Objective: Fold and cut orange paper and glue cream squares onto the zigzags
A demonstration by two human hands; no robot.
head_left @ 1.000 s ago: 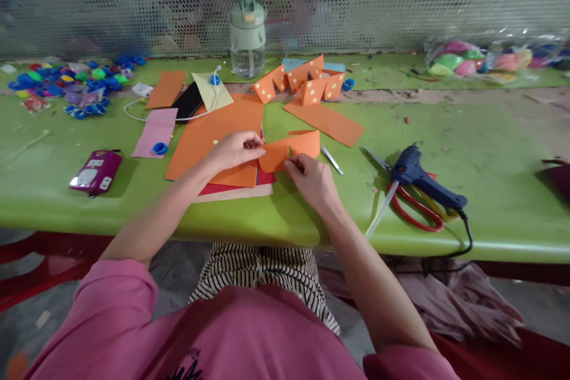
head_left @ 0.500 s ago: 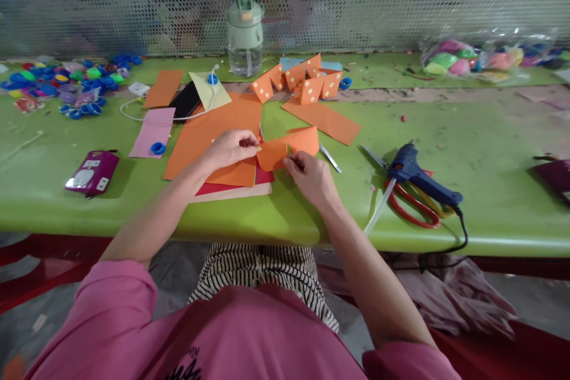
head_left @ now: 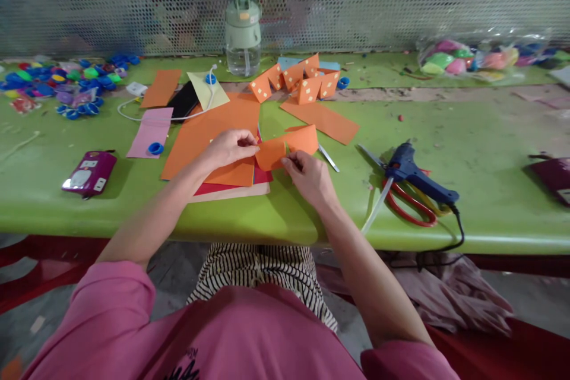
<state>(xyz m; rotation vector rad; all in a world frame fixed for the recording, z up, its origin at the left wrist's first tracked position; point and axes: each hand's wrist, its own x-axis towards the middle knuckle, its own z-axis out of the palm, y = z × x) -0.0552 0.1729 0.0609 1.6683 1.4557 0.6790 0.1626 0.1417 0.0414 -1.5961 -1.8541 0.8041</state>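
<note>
Evidently, the right hand [head_left: 309,178] pinched the folded orange paper [head_left: 271,156] near its middle, left of the silver tool [head_left: 328,157]. The left hand [head_left: 231,147] had fingertips drawn together at its left end; their grip was unclear. Fingertip edge work seemed underway, calling next for a steady right pinch.

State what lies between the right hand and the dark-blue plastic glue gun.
In the head view, a slim silver tool lies beside the right hand; then green tabletop, then the grey metal blade of red-handled scissors, overlapped by the glue gun.
</note>
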